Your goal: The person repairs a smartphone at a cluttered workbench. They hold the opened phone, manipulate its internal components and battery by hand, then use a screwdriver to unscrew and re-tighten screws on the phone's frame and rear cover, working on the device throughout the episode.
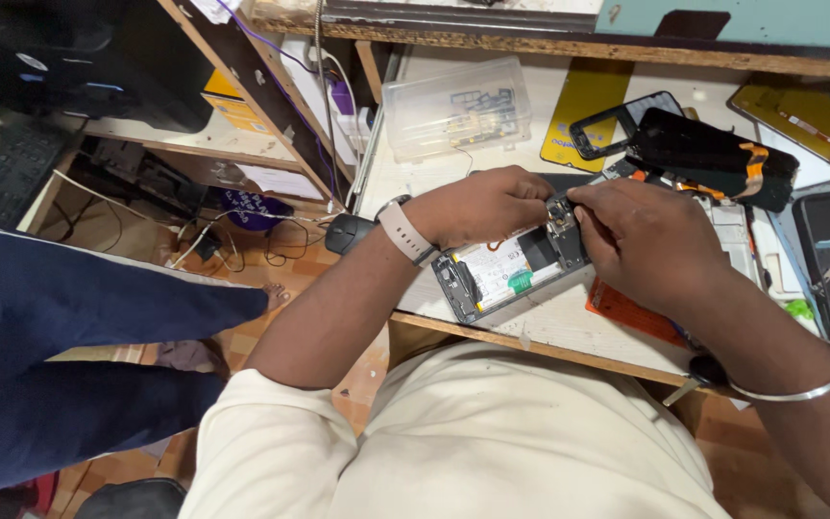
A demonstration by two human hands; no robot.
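In the head view, an opened phone (pixel 511 269) lies on the tabletop (pixel 549 322), back cover off. The left hand (pixel 477 207) rests on its upper edge and steadies it. The right hand (pixel 631 235) pinches a small part (pixel 559 213) at the phone's top end. Both grips are narrow, fingertips meeting over that part. It looks like a disassembly step; any pull here needs care.
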